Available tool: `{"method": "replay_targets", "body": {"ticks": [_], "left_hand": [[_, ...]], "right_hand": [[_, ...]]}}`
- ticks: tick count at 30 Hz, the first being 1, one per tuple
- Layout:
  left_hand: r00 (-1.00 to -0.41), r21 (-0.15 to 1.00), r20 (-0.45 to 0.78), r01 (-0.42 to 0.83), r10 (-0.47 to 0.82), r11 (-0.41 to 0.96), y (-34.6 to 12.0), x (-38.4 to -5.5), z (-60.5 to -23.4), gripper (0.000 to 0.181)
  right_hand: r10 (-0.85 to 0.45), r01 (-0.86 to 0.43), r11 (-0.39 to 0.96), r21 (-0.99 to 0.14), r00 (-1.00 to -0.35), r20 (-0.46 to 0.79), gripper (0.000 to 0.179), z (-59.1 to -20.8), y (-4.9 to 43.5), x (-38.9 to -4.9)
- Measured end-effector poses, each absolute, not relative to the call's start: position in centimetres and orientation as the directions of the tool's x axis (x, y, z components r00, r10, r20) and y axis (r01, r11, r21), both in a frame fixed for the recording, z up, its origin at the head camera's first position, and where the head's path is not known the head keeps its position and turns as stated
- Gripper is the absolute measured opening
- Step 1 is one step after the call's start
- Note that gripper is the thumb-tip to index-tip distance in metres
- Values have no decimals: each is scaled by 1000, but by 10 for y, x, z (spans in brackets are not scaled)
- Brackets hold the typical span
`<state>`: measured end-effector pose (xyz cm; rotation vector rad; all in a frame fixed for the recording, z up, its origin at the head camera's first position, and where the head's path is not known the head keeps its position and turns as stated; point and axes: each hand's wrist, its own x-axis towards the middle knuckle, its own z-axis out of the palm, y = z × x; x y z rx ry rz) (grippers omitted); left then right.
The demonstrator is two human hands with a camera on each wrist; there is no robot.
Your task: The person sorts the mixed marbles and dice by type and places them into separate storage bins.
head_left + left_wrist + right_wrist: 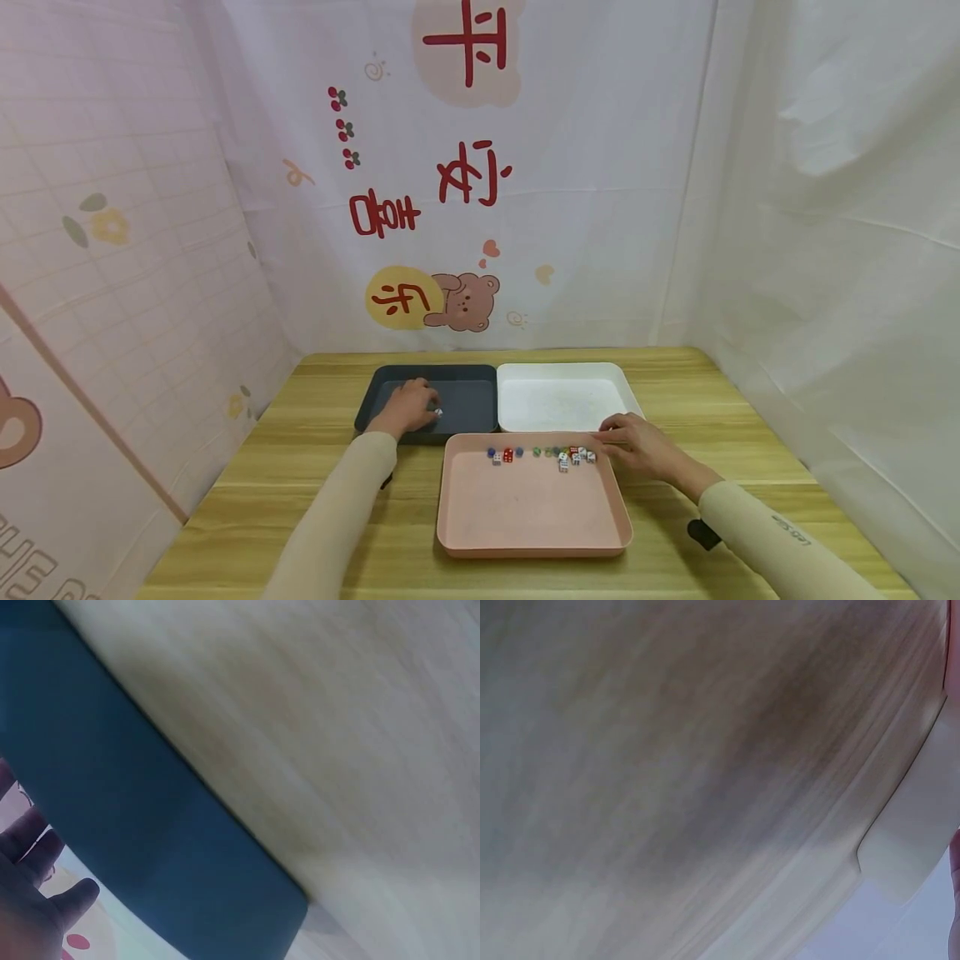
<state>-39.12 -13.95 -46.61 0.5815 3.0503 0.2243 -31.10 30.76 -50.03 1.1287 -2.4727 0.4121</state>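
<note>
My left hand (408,406) reaches over the dark tray (472,400). In the left wrist view its thumb and fingers (75,900) are spread apart beyond the tray's wall. A small white die (438,412) shows by the thumb, with no visible grip on it. My right hand (641,446) is at the back right corner of the pink tray (525,517), fingers relaxed and close to the rim. Beside it in that tray lie several white dice (563,467), along with a red die (508,455) and small blue and green pieces (519,452). Most of this hand is outside the right wrist view.
A white tray (562,396) stands right of the dark one, both behind the pink tray. All three sit on a wooden table (360,533). Printed white cloth (600,208) encloses the back and sides.
</note>
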Motion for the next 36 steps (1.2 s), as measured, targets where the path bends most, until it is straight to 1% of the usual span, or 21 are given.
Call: {"method": "replay_targets", "body": {"ticks": [8,16,23,28,32,36], "left_hand": [[-932,201,26,359,362,911,-147,-389,-464,28],[-933,309,48,355,358,882,-146,-380,-460,32],[-913,372,82,400,399,838,-142,-374,-459,31],[-894,405,122,441,431,801,-138,-371,-460,33],[-873,414,173,484,455,771,-135,-367,-459,32],[-866,455,170,492,470,742,-130,-361,-458,34]], "right_hand": [[-649,-768,631,-110,-600,468,23,-500,307,-310],[-644,-755,646,-114,-619,450,23,-500,307,-309],[-634,-742,657,-131,-638,437,23,-499,306,-308],[-630,-733,665,-141,-653,420,23,-500,306,-308],[-631,-733,667,-137,-653,420,24,-500,306,-309],[-635,-735,666,-126,-647,421,24,-498,307,-309]]}}
